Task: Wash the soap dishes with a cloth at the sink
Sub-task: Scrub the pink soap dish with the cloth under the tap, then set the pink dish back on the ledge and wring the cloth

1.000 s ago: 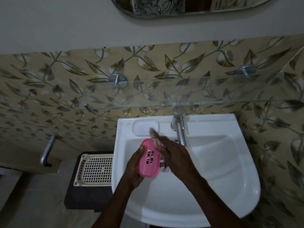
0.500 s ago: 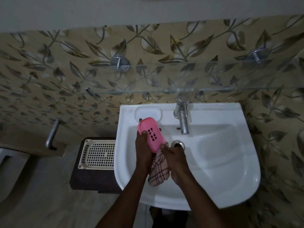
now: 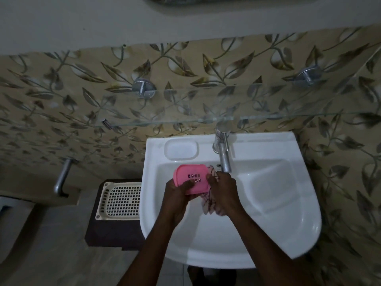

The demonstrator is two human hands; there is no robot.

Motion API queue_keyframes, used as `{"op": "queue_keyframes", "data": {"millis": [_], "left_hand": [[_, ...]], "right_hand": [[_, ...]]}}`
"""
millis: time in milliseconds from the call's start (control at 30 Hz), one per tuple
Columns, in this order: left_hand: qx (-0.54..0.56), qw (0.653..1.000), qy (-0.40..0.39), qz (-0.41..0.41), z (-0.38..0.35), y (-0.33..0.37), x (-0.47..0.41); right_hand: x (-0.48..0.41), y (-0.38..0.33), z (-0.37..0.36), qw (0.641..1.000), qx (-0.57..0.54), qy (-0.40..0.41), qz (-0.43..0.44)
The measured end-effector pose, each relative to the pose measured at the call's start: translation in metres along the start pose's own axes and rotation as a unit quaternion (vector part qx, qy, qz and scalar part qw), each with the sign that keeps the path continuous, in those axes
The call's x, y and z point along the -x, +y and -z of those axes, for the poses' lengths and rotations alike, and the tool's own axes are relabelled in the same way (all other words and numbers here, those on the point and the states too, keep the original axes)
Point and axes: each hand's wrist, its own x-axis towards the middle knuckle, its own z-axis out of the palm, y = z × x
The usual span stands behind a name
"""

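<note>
A pink soap dish [image 3: 190, 178] with small drain slots is held over the basin of the white sink [image 3: 278, 205]. My left hand [image 3: 177, 195] grips it from below, thumb across its face. My right hand [image 3: 223, 189] presses a checked cloth [image 3: 208, 205] against the dish's right edge; the cloth hangs down between both hands, and a bit shows above the fingers. The steel tap [image 3: 223, 155] stands just above my right hand; no running water is visible.
A moulded soap recess [image 3: 181, 149] sits on the sink's back ledge. A glass shelf [image 3: 226, 118] juts from the leaf-patterned wall above the tap. A cream slotted tray [image 3: 121, 200] lies on a dark stand left of the sink. A steel pipe [image 3: 61, 176] projects further left.
The pink dish has turned from upright to lying sideways and dropped lower in the basin. My right hand has moved up beside it with the cloth.
</note>
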Motion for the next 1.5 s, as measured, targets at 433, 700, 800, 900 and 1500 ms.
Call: {"op": "queue_keyframes", "data": {"millis": [433, 700, 800, 900, 1500], "left_hand": [[-0.330, 0.927, 0.025, -0.177, -0.008, -0.063, 0.006], [-0.426, 0.883, -0.065, -0.185, -0.054, -0.069, -0.001], [-0.439, 0.856, -0.039, -0.270, -0.053, -0.089, 0.003], [-0.280, 0.956, 0.032, -0.077, -0.083, -0.085, 0.017], [-0.465, 0.863, 0.155, -0.121, -0.221, -0.015, -0.102]], "right_hand": [[0.016, 0.048, 0.029, 0.986, -0.095, -0.061, -0.126], [-0.002, 0.074, 0.058, 0.982, -0.098, -0.087, -0.134], [-0.003, 0.092, 0.058, 0.968, -0.157, 0.027, -0.194], [-0.006, 0.101, 0.055, 0.951, -0.198, 0.086, -0.223], [0.013, 0.154, 0.096, 0.799, -0.556, -0.071, -0.219]]}}
